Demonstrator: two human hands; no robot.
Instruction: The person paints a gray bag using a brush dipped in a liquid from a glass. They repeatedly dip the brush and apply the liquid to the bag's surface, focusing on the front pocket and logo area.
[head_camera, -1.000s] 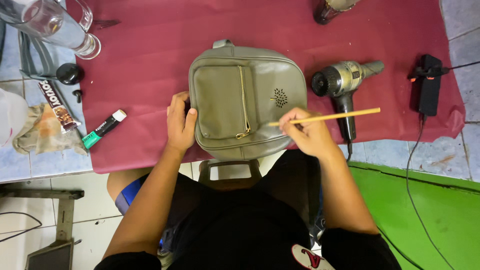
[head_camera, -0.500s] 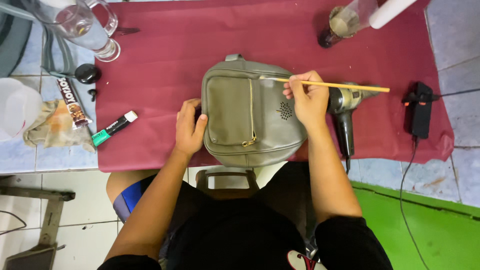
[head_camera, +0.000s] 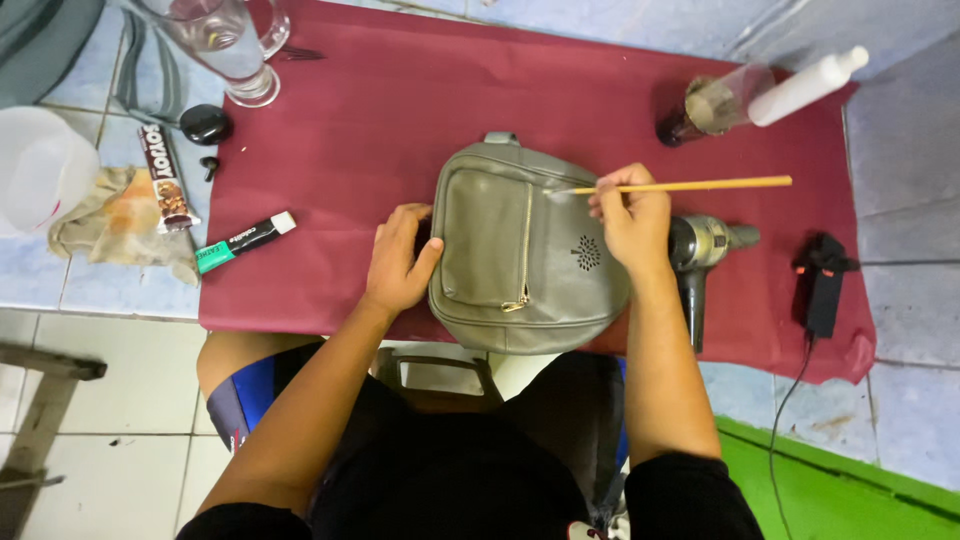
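Over bag (head_camera: 520, 250), right hand (head_camera: 630, 220) pinching brush (head_camera: 680, 186)

even soft daylight, sharp focus

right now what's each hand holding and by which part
Right hand pinches a thin brush near its bristle end; left hand grips the grey bag by its left edge.
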